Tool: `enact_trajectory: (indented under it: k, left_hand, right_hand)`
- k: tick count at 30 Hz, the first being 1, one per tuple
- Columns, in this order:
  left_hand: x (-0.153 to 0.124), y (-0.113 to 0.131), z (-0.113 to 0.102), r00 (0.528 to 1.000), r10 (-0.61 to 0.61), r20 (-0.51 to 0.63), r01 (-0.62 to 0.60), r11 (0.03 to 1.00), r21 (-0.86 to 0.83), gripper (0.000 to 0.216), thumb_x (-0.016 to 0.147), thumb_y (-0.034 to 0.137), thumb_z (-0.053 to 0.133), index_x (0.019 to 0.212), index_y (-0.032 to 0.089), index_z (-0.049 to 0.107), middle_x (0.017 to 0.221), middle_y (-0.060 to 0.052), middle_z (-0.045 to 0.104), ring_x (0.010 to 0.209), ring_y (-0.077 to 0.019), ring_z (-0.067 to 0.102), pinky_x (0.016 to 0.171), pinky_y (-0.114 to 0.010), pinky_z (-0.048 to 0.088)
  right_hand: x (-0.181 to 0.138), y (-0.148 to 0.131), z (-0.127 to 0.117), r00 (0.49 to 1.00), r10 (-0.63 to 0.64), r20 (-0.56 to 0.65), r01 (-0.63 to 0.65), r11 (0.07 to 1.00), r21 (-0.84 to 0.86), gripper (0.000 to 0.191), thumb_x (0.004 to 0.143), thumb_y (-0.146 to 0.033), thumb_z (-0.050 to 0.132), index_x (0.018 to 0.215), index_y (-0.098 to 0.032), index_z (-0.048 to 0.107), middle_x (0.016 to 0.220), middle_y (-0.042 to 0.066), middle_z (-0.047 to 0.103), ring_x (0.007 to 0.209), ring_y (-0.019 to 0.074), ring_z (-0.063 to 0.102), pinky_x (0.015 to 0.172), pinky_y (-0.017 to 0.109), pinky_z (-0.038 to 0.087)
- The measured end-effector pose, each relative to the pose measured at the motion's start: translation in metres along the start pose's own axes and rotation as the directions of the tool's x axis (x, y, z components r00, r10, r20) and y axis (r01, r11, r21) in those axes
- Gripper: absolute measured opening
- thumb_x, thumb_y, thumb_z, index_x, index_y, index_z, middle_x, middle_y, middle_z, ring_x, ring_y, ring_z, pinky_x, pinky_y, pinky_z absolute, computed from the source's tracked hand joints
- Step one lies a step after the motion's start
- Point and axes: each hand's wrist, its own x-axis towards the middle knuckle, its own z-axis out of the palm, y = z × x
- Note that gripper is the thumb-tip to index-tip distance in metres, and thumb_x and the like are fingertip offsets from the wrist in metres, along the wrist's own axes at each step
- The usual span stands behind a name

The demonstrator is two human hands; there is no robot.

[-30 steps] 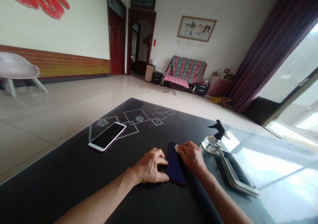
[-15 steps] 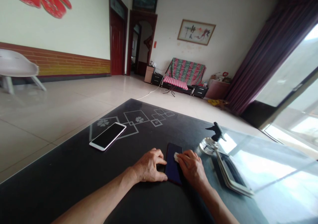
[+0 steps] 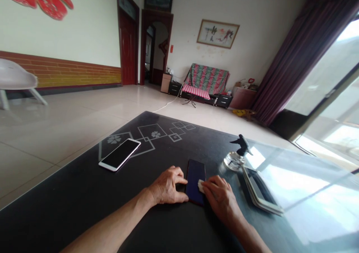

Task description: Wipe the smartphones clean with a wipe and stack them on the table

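A dark smartphone with a bluish screen lies flat on the black table. Against its left edge press the thumb and index finger of my left hand, steadying it; the other fingers are curled. My right hand pinches a small wad of white tissue or cloth, which touches the right part of the screen. Part of the wad is hidden under the fingers. Off to the left rests a white-framed smartphone, screen up.
A clear spray bottle with a black trigger head stands right of the dark phone. Near it lie stacked white-edged devices, apparently tablets or phones. Window light glares off the table's right side. A pale chair stands far left.
My right hand has slid the white wad a little down the screen, towards me. My left hand keeps its place at the phone's edge. The view has shifted slightly.
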Motion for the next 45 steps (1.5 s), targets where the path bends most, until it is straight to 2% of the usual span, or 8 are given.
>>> enact_trajectory:
  k: [6,14,18,24,29,37,41,45]
  left_hand:
    - [0.001,-0.002,0.001,1.000,-0.008,0.005,0.008,1.000,0.012,0.044,0.056,0.035,0.083,0.097,0.020,0.074,0.090,-0.003,0.061,0.083,-0.0189,0.053,0.078,-0.030,0.046]
    - [0.000,0.000,0.000,1.000,-0.004,0.028,0.003,1.000,0.023,0.041,0.057,0.036,0.082,0.095,0.020,0.074,0.090,-0.004,0.061,0.082,-0.0185,0.051,0.078,-0.030,0.045]
    - [0.001,0.003,-0.003,0.999,-0.016,0.044,0.015,0.999,0.029,0.036,0.059,0.036,0.080,0.091,0.021,0.074,0.089,-0.003,0.061,0.083,-0.0186,0.051,0.078,-0.029,0.044]
    - [0.000,0.004,-0.002,1.000,-0.004,0.022,0.004,1.000,0.024,0.036,0.056,0.033,0.082,0.089,0.021,0.074,0.089,-0.002,0.060,0.083,-0.0185,0.053,0.079,-0.029,0.044]
    - [0.000,0.002,0.000,1.000,-0.008,0.013,0.008,1.000,0.019,0.037,0.057,0.034,0.082,0.091,0.022,0.074,0.088,-0.002,0.060,0.081,-0.0183,0.052,0.077,-0.029,0.045]
    - [0.001,0.002,-0.002,0.999,-0.018,0.030,0.018,1.000,0.016,0.034,0.057,0.035,0.083,0.087,0.021,0.074,0.088,-0.002,0.060,0.082,-0.0184,0.053,0.080,-0.030,0.045]
    - [0.001,0.002,-0.002,0.999,-0.016,0.030,0.016,1.000,0.018,0.034,0.056,0.035,0.083,0.086,0.021,0.075,0.086,-0.002,0.060,0.082,-0.0186,0.053,0.077,-0.029,0.045]
    - [0.001,0.003,-0.003,0.999,-0.028,0.034,0.028,0.999,0.022,0.033,0.057,0.036,0.083,0.085,0.021,0.075,0.086,-0.002,0.060,0.082,-0.0185,0.052,0.078,-0.029,0.045]
  right_hand:
    - [0.036,0.022,0.012,0.997,0.046,-0.055,-0.051,0.994,-0.101,0.026,0.092,-0.030,0.046,0.091,-0.026,0.072,0.091,0.004,0.062,0.083,0.0167,0.056,0.075,0.028,0.038]
    - [0.070,0.017,0.011,0.997,0.071,-0.033,-0.077,0.952,-0.296,0.028,0.092,-0.028,0.048,0.076,-0.024,0.070,0.086,0.004,0.060,0.081,0.0180,0.050,0.071,0.031,0.030]
    - [0.067,0.002,0.012,0.999,0.040,-0.029,-0.047,0.958,-0.285,0.028,0.092,-0.027,0.048,0.074,-0.023,0.068,0.084,0.004,0.058,0.080,0.0171,0.049,0.071,0.031,0.029]
    - [0.028,-0.030,0.000,0.999,-0.025,0.036,0.030,0.989,-0.142,0.025,0.093,-0.026,0.046,0.083,-0.025,0.068,0.086,0.003,0.058,0.080,0.0168,0.048,0.073,0.031,0.031]
    - [0.009,-0.034,-0.008,0.994,-0.052,0.099,0.058,0.997,-0.057,0.026,0.094,-0.028,0.043,0.089,-0.027,0.069,0.088,0.004,0.058,0.081,0.0169,0.049,0.073,0.030,0.033]
    - [0.060,-0.001,0.014,0.998,0.056,-0.002,-0.056,0.980,-0.189,0.027,0.093,-0.029,0.045,0.085,-0.026,0.071,0.086,0.003,0.059,0.080,0.0161,0.052,0.073,0.030,0.032]
    - [0.079,-0.005,0.027,0.997,0.066,-0.034,-0.072,0.972,-0.225,0.026,0.093,-0.029,0.047,0.085,-0.027,0.072,0.088,0.003,0.061,0.081,0.0168,0.052,0.071,0.029,0.031]
    - [0.081,-0.008,0.030,0.999,0.041,-0.032,-0.047,0.974,-0.220,0.028,0.094,-0.030,0.046,0.084,-0.027,0.071,0.089,0.003,0.061,0.081,0.0163,0.052,0.071,0.029,0.032]
